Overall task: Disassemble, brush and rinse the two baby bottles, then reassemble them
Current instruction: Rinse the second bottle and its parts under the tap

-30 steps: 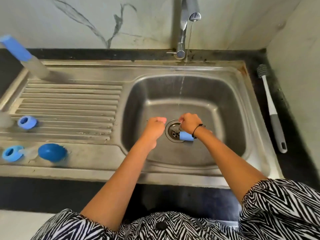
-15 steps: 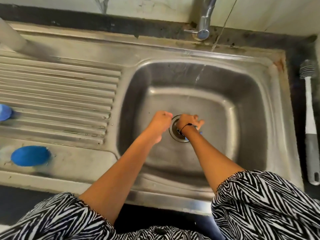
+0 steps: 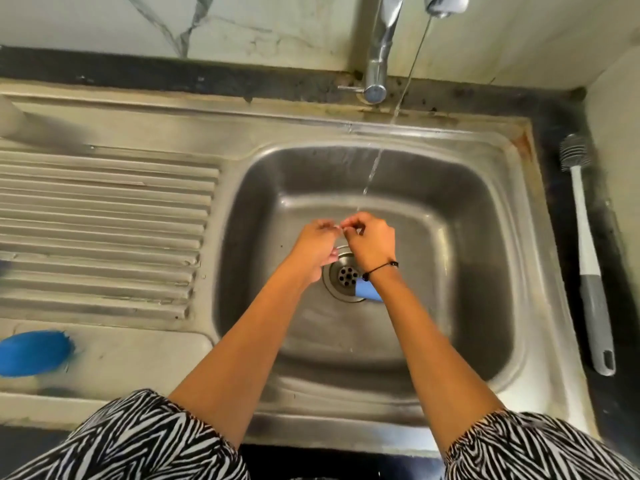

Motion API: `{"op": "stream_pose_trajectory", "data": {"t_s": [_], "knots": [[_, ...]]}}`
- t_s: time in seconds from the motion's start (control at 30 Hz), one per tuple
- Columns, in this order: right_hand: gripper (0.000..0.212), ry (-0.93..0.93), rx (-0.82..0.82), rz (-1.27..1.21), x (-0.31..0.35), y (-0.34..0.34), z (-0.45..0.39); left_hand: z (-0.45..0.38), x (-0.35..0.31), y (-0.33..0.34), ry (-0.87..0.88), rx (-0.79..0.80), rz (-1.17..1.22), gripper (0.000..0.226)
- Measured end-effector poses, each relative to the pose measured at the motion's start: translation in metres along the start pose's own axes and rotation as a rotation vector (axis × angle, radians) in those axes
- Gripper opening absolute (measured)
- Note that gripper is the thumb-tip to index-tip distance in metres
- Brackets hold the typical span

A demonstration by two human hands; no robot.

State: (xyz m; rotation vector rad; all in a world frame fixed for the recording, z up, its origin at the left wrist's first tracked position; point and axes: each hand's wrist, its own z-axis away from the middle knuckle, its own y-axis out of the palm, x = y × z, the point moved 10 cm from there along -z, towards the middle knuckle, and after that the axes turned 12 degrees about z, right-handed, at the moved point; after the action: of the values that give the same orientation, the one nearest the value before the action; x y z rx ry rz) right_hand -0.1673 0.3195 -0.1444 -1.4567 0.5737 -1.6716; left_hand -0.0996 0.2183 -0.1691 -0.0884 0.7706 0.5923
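While both forearms reach in from the near edge in zebra-print sleeves (image 3: pixel 145 441), they block part of the sink (image 3: pixel 485 306), so not everything down there is readable. One light blue piece (image 3: pixel 367 291), probably a bottle part, lies on the basin floor just right of the drain (image 3: pixel 346 276), half hidden under the right wrist, which wears a thin black cord. Over on the near left of the drainboard (image 3: pixel 104 209) there's one darker blue cap (image 3: pixel 34 351), blurred and cut off by the frame edge, so its shape is hard to call.

Two hands meet above the drain. The left hand (image 3: pixel 317 245) has its fingers curled, and the right hand (image 3: pixel 370 242) bends at the wrist with thumb and fingertips pinched together, right against the left's fingertips. Something tiny may be pinched between them, but honestly I can't tell what, or whether either hand really holds anything.

One thin stream of water (image 3: pixel 372 171) falls just beyond the knuckles from the one tap (image 3: pixel 379 50), whose spout is cut off at the top. One bottle brush (image 3: pixel 585 251) lies on the dark counter, well apart to the right.
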Motion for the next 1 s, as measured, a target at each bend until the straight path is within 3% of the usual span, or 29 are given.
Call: {"op": "stream_pose_trajectory", "data": {"t_s": [0.13,0.33,0.47,0.6,0.7,0.87,1.0], "knots": [[0.027,-0.121,-0.159,-0.268,0.026,-0.05,-0.006,-0.002,-0.044,0.029,0.148,0.029,0.093,0.011],[0.048,-0.081,-0.137,-0.457,0.024,-0.075,-0.028,-0.004,-0.077,0.061,0.195,0.105,0.17,0.021],[0.038,-0.114,-0.12,-0.398,0.025,-0.088,-0.035,-0.009,-0.08,0.07,0.146,0.149,0.206,0.027],[0.018,-0.169,-0.283,-0.329,0.036,-0.108,-0.035,-0.011,-0.078,0.08,0.101,0.167,0.258,0.04],[0.019,-0.24,-0.372,-0.259,0.048,-0.114,-0.033,-0.014,-0.076,0.082,0.066,0.158,0.389,0.048],[0.008,-0.086,-0.097,-0.55,0.038,-0.083,-0.045,-0.014,-0.077,0.075,0.134,0.202,0.257,0.059],[0.015,-0.029,-0.065,-0.48,0.032,-0.075,-0.042,-0.013,-0.073,0.075,0.1,0.243,0.306,0.038]]}}
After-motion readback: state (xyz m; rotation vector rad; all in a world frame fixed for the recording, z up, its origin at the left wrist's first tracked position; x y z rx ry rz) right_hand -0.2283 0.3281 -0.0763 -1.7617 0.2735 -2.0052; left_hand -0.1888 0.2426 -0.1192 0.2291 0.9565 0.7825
